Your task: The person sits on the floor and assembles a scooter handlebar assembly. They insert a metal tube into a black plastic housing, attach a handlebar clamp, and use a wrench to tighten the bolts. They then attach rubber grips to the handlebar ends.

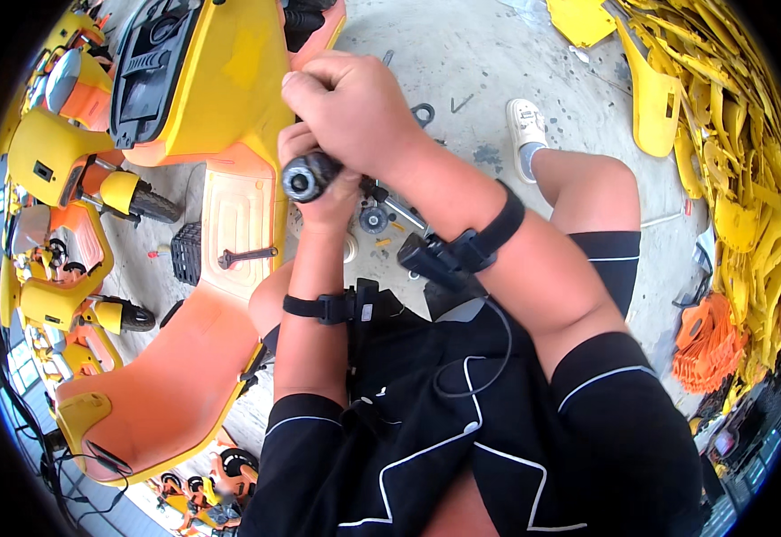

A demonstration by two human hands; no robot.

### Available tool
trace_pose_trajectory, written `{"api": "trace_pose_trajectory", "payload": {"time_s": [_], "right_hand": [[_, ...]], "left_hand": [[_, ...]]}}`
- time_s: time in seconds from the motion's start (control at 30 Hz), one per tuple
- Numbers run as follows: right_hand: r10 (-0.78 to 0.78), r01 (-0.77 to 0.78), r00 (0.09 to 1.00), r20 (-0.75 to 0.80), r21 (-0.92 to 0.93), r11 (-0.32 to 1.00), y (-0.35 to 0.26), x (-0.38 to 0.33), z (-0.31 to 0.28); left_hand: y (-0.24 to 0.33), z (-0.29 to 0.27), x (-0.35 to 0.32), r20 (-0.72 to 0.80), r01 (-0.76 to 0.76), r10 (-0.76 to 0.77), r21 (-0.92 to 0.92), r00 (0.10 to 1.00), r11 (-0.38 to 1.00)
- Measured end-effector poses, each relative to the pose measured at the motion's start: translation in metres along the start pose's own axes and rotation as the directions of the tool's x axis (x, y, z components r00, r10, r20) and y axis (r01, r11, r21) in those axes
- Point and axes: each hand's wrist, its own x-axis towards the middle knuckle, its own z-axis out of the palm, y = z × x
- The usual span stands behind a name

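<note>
My left hand (328,208) is closed around a black cylindrical part (308,177) with a round, pale-ringed end facing up. Just above it my right hand (345,103) is curled into a fist, close against the left hand's fingers. What the right hand grips, if anything, is hidden. Both hands are beside the yellow and orange scooter body (238,80). A dark open-ended wrench (247,257) lies across its orange footboard (234,201). Under my hands, on the floor, are a round dark disc (373,220) and a metal rod (404,211).
A black ring (423,114) and a hex key (462,104) lie on the grey floor. At the right rises a heap of yellow panels (730,179), with orange parts (709,345) below. More yellow scooters (59,161) stand at the left, near a black crate (187,253).
</note>
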Motion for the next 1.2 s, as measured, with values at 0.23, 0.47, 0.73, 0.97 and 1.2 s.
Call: {"api": "trace_pose_trajectory", "payload": {"time_s": [0.23,0.47,0.73,0.97,1.2], "right_hand": [[-0.023,0.023,1.000,-0.017,-0.009,1.000,-0.003,-0.008,0.014],[-0.152,0.159,0.980,-0.127,0.047,0.986,0.006,-0.011,0.018],[0.044,-0.042,0.997,-0.066,0.030,0.999,-0.007,-0.011,0.010],[-0.015,0.012,0.988,-0.151,-0.021,1.000,-0.005,-0.011,0.010],[0.088,-0.078,0.993,-0.075,0.132,0.988,-0.009,-0.012,0.019]], "left_hand": [[0.002,0.005,0.002,-0.051,-0.002,0.007,0.102,0.999,0.995],[-0.010,0.003,-0.005,-0.106,-0.073,0.104,0.260,0.989,0.963],[-0.013,0.008,0.003,-0.115,-0.002,0.013,0.091,0.993,0.996],[0.000,0.011,0.000,-0.078,-0.051,0.066,0.178,0.995,0.983],[-0.012,0.005,0.001,-0.147,0.019,0.013,0.212,0.989,0.977]]}}
